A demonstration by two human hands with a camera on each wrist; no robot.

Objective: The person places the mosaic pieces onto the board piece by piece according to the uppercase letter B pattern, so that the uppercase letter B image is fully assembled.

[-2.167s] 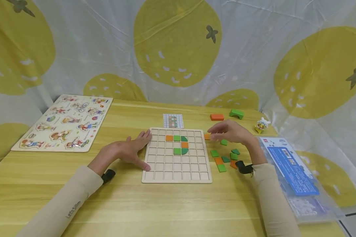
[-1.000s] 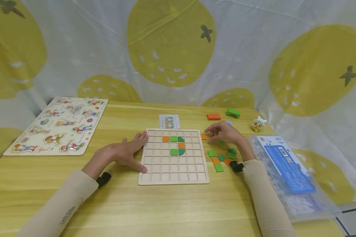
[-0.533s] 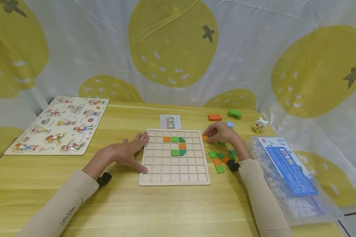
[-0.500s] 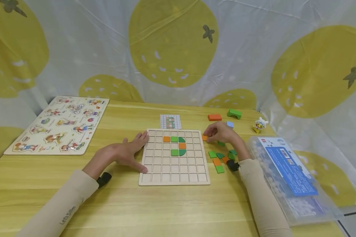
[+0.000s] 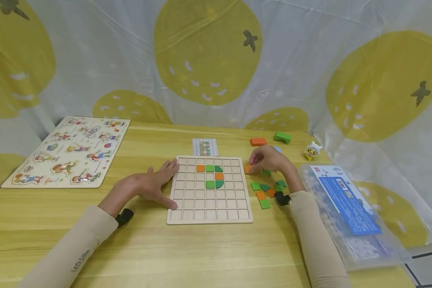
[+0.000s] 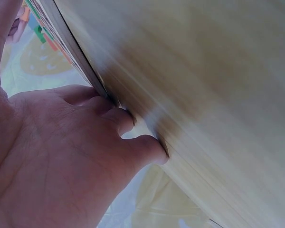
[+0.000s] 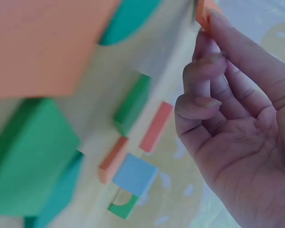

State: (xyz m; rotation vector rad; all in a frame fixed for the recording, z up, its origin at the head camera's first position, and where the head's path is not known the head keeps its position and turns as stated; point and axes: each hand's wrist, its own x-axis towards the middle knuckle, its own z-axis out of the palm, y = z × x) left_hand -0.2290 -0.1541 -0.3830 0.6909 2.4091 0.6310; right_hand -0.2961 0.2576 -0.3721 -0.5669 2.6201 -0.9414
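Note:
A wooden grid board (image 5: pixel 209 205) lies mid-table. Orange, green and dark green tiles (image 5: pixel 210 184) sit in some of its upper cells. My left hand (image 5: pixel 153 185) rests along the board's left edge, thumb and fingers spread; in the left wrist view its fingertips touch the edge. Just past the board's right side, my right hand (image 5: pixel 268 159) pinches an orange square tile (image 5: pixel 248 169) between thumb and index finger. The right wrist view shows that tile (image 7: pixel 205 15) at the fingertips, the other fingers curled loosely. Several loose green and orange tiles (image 5: pixel 265 204) lie below this hand.
Behind the board lies a small pattern card (image 5: pixel 205 147). An orange block (image 5: pixel 258 142), a green arch block (image 5: pixel 282 137) and a small figurine (image 5: pixel 312 150) stand at the back right. A clear plastic case (image 5: pixel 378 252) lies right, a picture puzzle board (image 5: pixel 66 152) left.
My right hand's fingers have come together on the orange square tile, which now looks slightly lifted or tilted. The left hand has kept its place at the board's edge.

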